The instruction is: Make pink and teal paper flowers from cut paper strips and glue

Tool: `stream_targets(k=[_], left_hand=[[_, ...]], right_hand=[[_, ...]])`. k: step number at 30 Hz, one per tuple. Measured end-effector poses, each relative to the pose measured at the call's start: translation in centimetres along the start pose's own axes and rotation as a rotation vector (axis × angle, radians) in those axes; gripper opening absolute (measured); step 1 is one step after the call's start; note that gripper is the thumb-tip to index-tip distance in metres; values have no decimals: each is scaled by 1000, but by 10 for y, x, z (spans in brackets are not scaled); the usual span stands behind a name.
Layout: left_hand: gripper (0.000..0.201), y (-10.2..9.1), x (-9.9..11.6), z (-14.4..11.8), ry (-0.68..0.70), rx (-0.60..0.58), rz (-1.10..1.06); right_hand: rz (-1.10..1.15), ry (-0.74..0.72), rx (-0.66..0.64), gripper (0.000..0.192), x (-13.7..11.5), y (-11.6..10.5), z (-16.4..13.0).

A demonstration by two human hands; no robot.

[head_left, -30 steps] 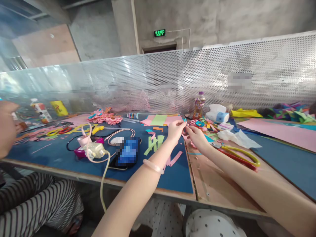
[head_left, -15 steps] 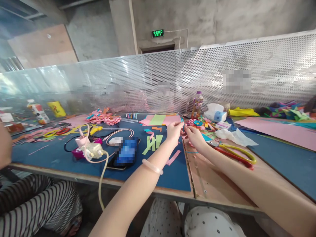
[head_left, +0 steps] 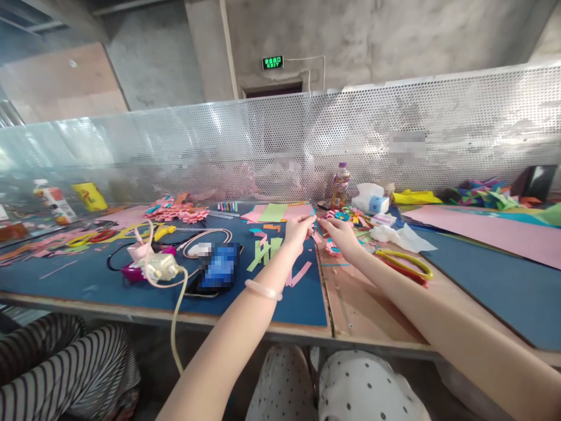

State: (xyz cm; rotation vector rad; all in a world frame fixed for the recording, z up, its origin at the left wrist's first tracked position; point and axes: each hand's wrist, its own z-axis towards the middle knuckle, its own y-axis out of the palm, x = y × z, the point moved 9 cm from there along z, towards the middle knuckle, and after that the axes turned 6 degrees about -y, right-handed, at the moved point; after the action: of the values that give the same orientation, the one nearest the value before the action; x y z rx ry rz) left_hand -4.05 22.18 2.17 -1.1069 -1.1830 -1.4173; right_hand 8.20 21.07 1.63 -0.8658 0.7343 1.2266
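Over the back of the table, where the blue board meets bare wood, my two hands come almost together. My left hand (head_left: pixel 298 233) pinches a tiny bit of what looks like blue paper at its fingertips, mostly hidden. The thumb and finger of my right hand (head_left: pixel 343 235) are pressed together just beside it; what they hold is too small to make out. Behind and beneath my right hand are coloured paper flowers (head_left: pixel 356 215). Green paper strips (head_left: pixel 265 252) and pink paper strips (head_left: pixel 300 273) lie left of and below my left hand. Pliers with red and yellow handles (head_left: pixel 407 263) rest beside my right forearm.
A phone (head_left: pixel 218 268) and a power strip with cables (head_left: pixel 160 266) lie left. Paper sheets (head_left: pixel 276 212), a drink bottle (head_left: pixel 340 186) and a tissue pack (head_left: pixel 370 199) stand along the perforated metal screen (head_left: pixel 197 152). Another person's striped trousers (head_left: pixel 74 362) show at lower left.
The view has shifted slightly, so the table's things sit further left. My hands stay close together, with a small gap between the fingertips. A pink flower now shows below my right hand.
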Motion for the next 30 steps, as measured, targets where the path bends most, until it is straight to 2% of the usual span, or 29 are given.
stream_targets(k=[4, 12, 17, 21, 30], left_hand=[[32, 4, -5, 4, -37, -48, 26], [33, 5, -8, 1, -59, -85, 48], [27, 2, -7, 4, -38, -84, 30], [17, 1, -6, 9, -15, -84, 7], [15, 0, -4, 9, 4, -65, -7]], right_hand=[[9, 14, -34, 36, 2, -2, -1], [49, 43, -37, 27, 2, -3, -5], [106, 65, 6, 24, 1, -8, -4], [164, 76, 35, 28, -2, -11, -4], [200, 118, -23, 32, 10, -4, -6]])
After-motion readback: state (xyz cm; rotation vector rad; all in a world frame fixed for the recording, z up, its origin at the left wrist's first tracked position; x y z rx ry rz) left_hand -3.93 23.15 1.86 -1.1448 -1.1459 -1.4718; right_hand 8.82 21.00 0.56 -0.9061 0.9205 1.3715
